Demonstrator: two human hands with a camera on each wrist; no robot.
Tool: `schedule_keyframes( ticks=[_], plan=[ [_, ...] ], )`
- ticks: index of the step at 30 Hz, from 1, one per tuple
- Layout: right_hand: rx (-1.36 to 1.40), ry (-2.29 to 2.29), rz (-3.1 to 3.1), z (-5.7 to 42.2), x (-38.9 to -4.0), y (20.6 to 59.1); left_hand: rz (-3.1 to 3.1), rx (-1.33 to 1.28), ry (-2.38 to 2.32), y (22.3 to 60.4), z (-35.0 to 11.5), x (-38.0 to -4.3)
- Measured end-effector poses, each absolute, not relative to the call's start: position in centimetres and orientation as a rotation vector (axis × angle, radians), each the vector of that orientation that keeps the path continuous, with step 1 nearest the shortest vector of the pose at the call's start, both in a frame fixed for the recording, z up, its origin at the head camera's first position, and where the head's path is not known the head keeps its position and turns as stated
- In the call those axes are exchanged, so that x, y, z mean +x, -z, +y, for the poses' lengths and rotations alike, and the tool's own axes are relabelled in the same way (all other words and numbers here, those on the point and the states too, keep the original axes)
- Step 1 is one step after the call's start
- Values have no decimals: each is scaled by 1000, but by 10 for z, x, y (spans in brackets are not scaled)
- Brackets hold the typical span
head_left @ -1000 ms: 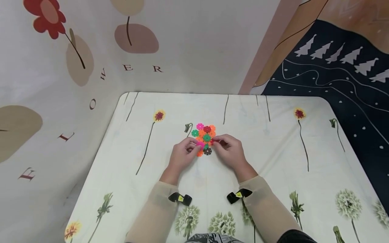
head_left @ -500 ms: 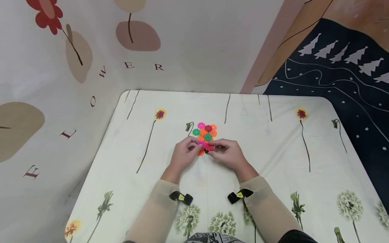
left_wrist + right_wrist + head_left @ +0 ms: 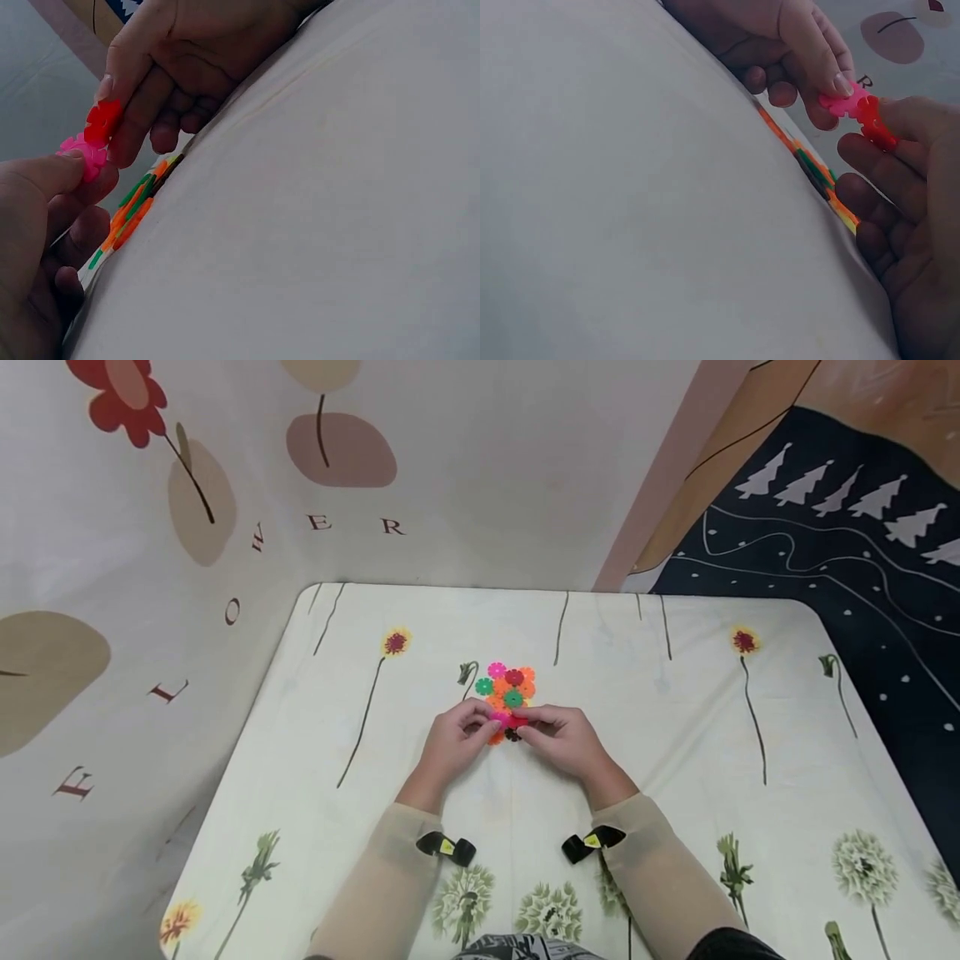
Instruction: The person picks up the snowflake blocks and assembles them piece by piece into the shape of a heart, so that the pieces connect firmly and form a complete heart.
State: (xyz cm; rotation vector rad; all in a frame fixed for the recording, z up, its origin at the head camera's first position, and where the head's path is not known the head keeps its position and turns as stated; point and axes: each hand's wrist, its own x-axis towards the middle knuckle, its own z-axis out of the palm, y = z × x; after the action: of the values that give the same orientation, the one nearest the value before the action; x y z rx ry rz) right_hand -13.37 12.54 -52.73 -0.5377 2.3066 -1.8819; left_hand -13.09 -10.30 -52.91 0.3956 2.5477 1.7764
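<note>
My left hand (image 3: 453, 740) pinches a pink notched plastic disc (image 3: 92, 162) between thumb and fingers. A red notched disc (image 3: 875, 127) is pinched by my right hand (image 3: 567, 740), just across from it. In both wrist views the two discs meet edge to edge, above the table; whether their notches are interlocked I cannot tell. Behind and under the hands lies a small pile of notched discs (image 3: 513, 698) in green, orange, pink, red and dark brown. My fingers cover part of that pile in the head view.
The table (image 3: 675, 727) wears a white cloth printed with flowers and stems. A pale wall with letters (image 3: 480, 527) rises behind and to the left. Dark fabric with white trees (image 3: 832, 527) hangs at the right.
My right hand has moved left and slightly down, bringing the red disc against the pink one. The left hand has stayed nearly in place, and the head view shifted slightly.
</note>
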Motion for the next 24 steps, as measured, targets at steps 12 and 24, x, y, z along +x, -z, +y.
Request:
schedule_keyframes(
  ticks=[12, 24],
  plan=[
    [-606, 1766, 2369, 128, -134, 530, 2577, 457, -1705, 530, -105, -131],
    [-697, 1704, 2411, 125, -134, 529, 2563, 459, -1706, 528, -107, -130]
  ],
)
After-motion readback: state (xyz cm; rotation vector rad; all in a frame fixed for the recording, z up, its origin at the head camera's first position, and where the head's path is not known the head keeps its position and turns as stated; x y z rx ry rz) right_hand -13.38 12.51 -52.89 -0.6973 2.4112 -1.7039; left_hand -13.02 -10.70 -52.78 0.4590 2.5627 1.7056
